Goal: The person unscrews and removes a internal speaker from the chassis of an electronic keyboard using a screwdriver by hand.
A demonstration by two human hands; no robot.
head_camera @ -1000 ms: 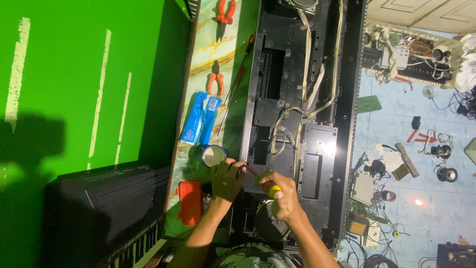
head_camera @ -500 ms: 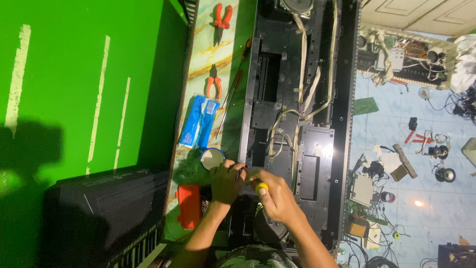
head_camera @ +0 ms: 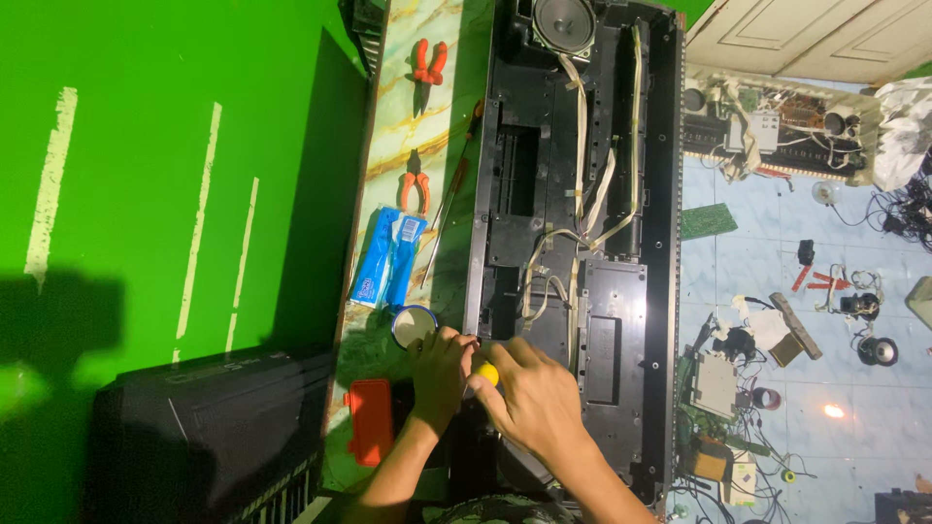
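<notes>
Low in the frame, right hand [head_camera: 529,403] grips the yellow screwdriver handle [head_camera: 486,374], left hand [head_camera: 442,374] pinching beside it; both have shifted left since earlier.

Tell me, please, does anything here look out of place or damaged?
Nothing looks broken. The long black opened casing shows loose pale ribbon cables. Both hands, left hand and right hand, meet at a yellow-handled tool. The odd part is the tiled floor, littered with circuit boards and wires.
</notes>
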